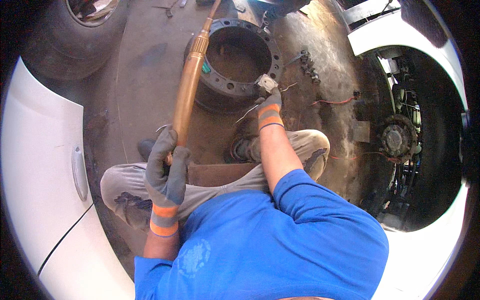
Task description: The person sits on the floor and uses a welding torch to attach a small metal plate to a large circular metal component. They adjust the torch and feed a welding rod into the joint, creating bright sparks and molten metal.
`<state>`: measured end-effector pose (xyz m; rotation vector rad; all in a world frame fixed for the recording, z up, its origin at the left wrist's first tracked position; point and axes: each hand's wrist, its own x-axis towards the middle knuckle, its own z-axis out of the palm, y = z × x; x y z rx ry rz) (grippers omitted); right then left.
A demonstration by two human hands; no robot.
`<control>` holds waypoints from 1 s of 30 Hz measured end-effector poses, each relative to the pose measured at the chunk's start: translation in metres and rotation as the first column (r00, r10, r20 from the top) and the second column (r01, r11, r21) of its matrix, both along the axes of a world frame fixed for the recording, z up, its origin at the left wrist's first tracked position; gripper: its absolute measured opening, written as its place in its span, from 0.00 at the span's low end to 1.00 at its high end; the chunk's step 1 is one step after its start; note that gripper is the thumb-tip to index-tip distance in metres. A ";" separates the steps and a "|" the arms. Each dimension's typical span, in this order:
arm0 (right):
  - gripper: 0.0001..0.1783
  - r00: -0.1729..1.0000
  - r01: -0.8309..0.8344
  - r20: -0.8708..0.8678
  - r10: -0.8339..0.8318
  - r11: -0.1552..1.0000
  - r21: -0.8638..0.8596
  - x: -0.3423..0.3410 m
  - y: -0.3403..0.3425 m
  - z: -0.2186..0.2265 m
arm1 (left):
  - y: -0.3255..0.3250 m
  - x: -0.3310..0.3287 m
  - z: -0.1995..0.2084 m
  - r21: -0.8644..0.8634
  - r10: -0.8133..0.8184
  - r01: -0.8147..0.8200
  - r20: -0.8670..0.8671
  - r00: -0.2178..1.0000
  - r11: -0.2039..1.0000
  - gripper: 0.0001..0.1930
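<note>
My left hand (168,167), in a grey glove with an orange-striped cuff, is closed around the lower end of a long copper-coloured cylinder (188,90). It slants up and away, with a ribbed collar near the top and a thinner rod beyond. My right hand (270,103), gloved the same way, grips a small pale part with a round face (268,83). Thin white wires (246,114) stick out on both sides of that hand. Just beyond lies a large dark metal ring (272,55) with bolt holes around its rim; the pale part overlaps its near right edge in view.
White vehicle panels stand at left (45,130) and right (370,40). A wheel hub (396,140) shows inside the right wheel arch. A tyre (70,50) is at the far left. Dark small parts (309,67) and a red cable (335,101) lie on the floor.
</note>
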<state>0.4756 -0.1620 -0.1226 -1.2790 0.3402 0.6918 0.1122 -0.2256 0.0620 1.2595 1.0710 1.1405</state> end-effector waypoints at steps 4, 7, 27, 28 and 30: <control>0.14 0.983 -0.148 0.113 0.148 0.989 -0.009 0.016 -0.012 -0.025 | -0.002 0.002 0.000 -0.078 0.004 -0.002 0.023 1.000 0.997 0.17; 0.16 0.973 -0.226 0.041 0.228 0.973 -0.054 0.009 -0.015 -0.034 | 0.001 0.004 -0.001 0.016 -0.007 0.007 0.000 1.000 1.000 0.17; 0.23 0.799 -0.502 0.053 0.599 0.713 -0.490 0.043 -0.026 -0.014 | -0.004 0.012 0.002 -0.060 -0.013 0.014 0.026 1.000 0.998 0.17; 0.23 0.801 -0.496 0.062 0.596 0.717 -0.490 0.044 -0.026 -0.016 | -0.004 0.012 0.002 -0.050 -0.017 0.018 0.009 1.000 0.999 0.16; 0.23 0.801 -0.486 0.078 0.594 0.721 -0.494 0.047 -0.025 -0.017 | -0.005 0.011 0.000 -0.029 -0.029 0.028 -0.024 0.999 0.999 0.16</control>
